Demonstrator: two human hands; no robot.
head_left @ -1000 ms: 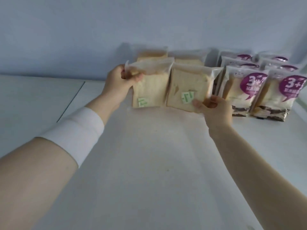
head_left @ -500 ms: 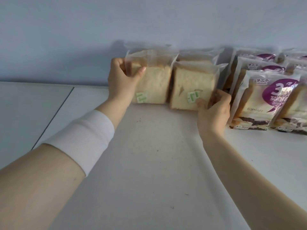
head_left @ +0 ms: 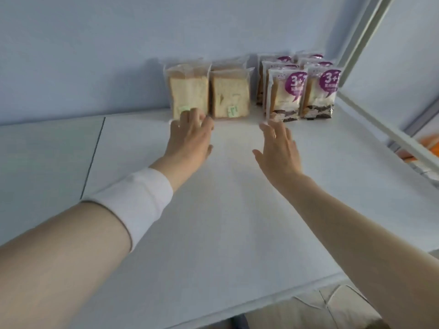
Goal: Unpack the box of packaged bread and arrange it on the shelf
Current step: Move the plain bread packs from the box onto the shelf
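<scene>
Left grip [head_left: 190, 141] is flat and loose, fingers straight, closed on nothing. Its fingertips [head_left: 188, 113] lie at the lower front of the left bag of sliced bread [head_left: 188, 91], beside the green sticker; whether they press it or only brush it I cannot tell. Right grip [head_left: 278, 150] is spread and empty, hovering over the shelf [head_left: 237, 233] well to the right of that bag, its fingertips just short of the front purple-label pack [head_left: 283, 96].

That left bag stands upright with its broad face toward me and another like it close behind. Just to its right stands a second bag [head_left: 230, 93], side by side with it and nearly touching. Further right again are the purple-label packs, set in two rows that run back to the wall [head_left: 118, 55].

So the bread lies straight ahead of my left grip, and that hand is plainly the nearer. If the bag still needs squaring with its neighbour, I judge a short push from the left grip, straight away from me toward the wall, would do it. The right grip would have to cross over to help.

Left of that bag the shelf has room for more. Below the shelf's near edge is a beige shape [head_left: 332, 307]; I cannot tell whether it is the box.
</scene>
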